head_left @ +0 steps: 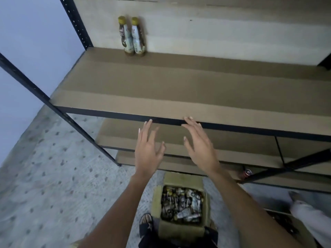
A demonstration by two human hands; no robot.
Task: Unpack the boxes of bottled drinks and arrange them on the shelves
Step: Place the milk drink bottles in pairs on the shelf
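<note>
Both hands empty and spread at the shelf's front edge.

Left hand [148, 151] and right hand [200, 147] are side by side, backs up, fingers straight and apart, nothing held. The right fingertips overlap the black front rail of the brown board shelf [179, 86]; contact unclear. Two gold-capped drink bottles with pale labels [129, 38] stand upright and touching, far beyond the left hand at the back of that board; label print is blurred. An open olive cardboard box [180, 230] sits on the speckled grey floor [53, 176] below the wrists, between the forearms, its contents a blurred jumble of bottles that cannot be counted. A red-topped item [248, 173] right of the right wrist is half hidden by the frame.
</note>
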